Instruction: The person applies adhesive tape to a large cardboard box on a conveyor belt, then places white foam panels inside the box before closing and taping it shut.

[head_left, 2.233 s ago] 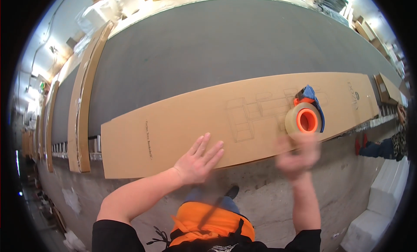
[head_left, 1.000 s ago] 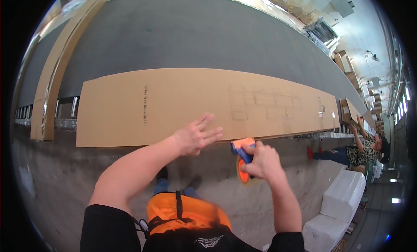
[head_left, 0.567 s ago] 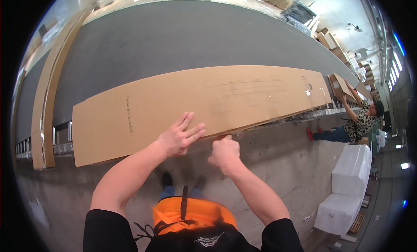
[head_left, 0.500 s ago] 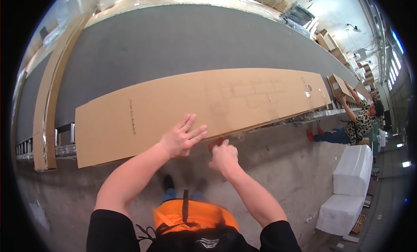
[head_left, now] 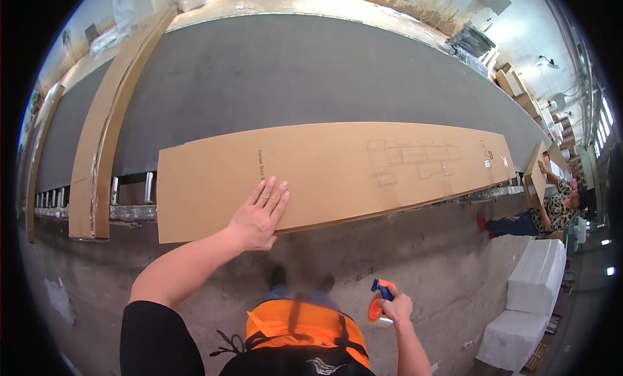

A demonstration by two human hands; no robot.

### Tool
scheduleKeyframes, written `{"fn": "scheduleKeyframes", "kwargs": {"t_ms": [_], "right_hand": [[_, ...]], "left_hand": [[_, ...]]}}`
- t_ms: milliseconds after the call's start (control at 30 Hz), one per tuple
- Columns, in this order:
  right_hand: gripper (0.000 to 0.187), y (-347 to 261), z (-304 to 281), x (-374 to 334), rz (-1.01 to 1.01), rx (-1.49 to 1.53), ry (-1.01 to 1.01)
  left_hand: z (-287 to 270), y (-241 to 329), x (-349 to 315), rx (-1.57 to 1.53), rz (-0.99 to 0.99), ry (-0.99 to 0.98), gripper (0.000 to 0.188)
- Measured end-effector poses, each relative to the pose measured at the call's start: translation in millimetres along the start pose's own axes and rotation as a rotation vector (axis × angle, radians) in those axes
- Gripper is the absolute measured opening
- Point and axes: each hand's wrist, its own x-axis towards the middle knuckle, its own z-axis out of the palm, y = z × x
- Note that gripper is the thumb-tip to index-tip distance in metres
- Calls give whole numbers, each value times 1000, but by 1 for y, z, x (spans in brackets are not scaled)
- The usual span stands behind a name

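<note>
A long, flat cardboard box (head_left: 337, 171) lies on the near edge of the grey conveyor belt (head_left: 259, 71). My left hand (head_left: 258, 214) rests palm down near its front edge, left of the middle, fingers stretched over the top. Away from the box, low on the right, my right hand (head_left: 398, 307) grips an orange and blue tape dispenser (head_left: 375, 307) by its handle. The dispenser hangs over the floor beside my orange apron (head_left: 295, 317).
Another long carton (head_left: 97, 149) lies across the belt at the left. Metal rollers (head_left: 148, 188) show by the box's left end. To the right, a co-worker (head_left: 555, 207) holds a carton (head_left: 536, 175). White wrapped blocks (head_left: 535, 275) stand on the floor below.
My right hand has moved from the box's front edge down and right, and the tape dispenser now shows in it. My left hand is still on the box. The view has shifted.
</note>
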Motion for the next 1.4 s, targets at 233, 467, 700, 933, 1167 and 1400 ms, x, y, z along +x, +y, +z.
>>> {"fn": "scheduleKeyframes", "kwargs": {"t_ms": [233, 467, 700, 933, 1167, 1400], "right_hand": [[61, -123, -45, -12, -717, 402, 394], [35, -298, -128, -38, -937, -23, 487], [31, -346, -131, -20, -689, -367, -14], [43, -246, -40, -50, -670, -304, 32], [35, -280, -1, -41, -594, -299, 216], [53, -276, 68, -57, -483, -316, 137]], "left_hand": [[9, -6, -10, 12, 8, 47, 96], [20, -16, -21, -33, 15, 96, 91], [20, -17, -12, -31, 108, 150, 91], [26, -31, -34, -80, 85, 173, 88], [27, -31, -25, -53, 117, 225, 92], [31, -49, -62, -159, 56, 222, 92]]}}
